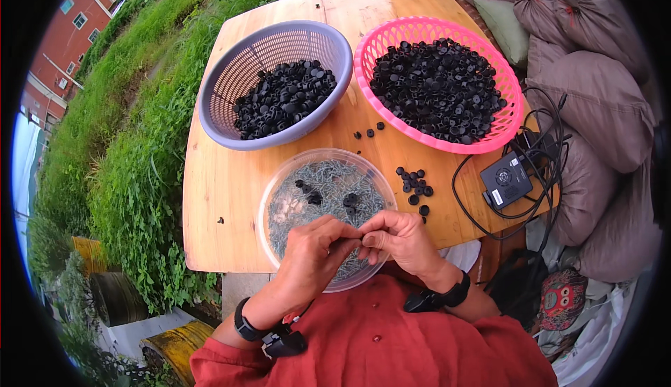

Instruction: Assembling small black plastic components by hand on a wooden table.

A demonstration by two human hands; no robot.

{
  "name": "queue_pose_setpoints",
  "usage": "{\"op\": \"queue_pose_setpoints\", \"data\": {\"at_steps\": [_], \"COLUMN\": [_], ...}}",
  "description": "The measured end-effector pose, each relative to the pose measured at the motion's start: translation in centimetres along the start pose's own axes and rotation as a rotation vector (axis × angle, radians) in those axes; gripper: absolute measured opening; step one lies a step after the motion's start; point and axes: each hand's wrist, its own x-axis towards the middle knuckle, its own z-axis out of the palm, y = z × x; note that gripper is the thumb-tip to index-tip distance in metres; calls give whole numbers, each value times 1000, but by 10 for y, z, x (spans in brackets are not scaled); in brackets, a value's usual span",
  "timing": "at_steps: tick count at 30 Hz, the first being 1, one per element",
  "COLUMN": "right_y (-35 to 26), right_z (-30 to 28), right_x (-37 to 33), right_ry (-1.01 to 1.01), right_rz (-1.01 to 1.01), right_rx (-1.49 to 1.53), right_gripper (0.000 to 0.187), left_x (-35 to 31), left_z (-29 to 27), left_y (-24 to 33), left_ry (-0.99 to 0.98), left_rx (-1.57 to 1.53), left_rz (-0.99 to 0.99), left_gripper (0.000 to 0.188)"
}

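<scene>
My left hand and my right hand meet over the near part of a round clear plastic tub. Thumbs and forefingers of both are pinched together, fingertips touching. Whatever sits between them is too small and covered to make out. Thin grey metal screws fill the tub, and a few small black plastic pieces lie on top of them. To the right of the tub, a small group of round black caps rests on the wooden table.
A grey-purple basket of black caps stands far left; a pink basket of black plastic parts stands far right. A black electronic box with tangled cables lies at the table's right edge. Full sacks are piled beyond.
</scene>
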Motion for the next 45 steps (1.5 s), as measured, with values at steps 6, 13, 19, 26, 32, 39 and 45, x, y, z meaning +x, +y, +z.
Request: {"op": "queue_pose_setpoints", "data": {"at_steps": [6, 13, 19, 26, 32, 39, 45], "right_y": [7, 3, -1, -5, -8, -6, -3], "right_z": [-11, -29, -38, -41, -43, -36, -21], "right_x": [0, -10, -28, -35, -28, -17, -5], "right_ry": [6, 193, 242, 271, 279, 237, 189], "right_rz": [-47, -359, -363, -384, -390, -385, -341], "right_rx": [174, 349, 359, 320, 300, 287, 266], "right_gripper": [12, 11, 12, 13, 14, 14, 11], "left_x": [25, 111, 194, 232, 228, 176, 106], "left_z": [-8, -11, 23, 46, 36, 3, -26], "left_y": [19, 57, 28, -3, 0, 9, -8], "left_ry": [-166, -43, -147, -264, -259, -219, -207], "left_rx": [101, 304, 666, 852, 811, -251, -751], "left_rz": [19, 184, 300, 218, 170, 54, -215], "left_gripper": [24, 27, 20, 29, 25, 14, 19]}}
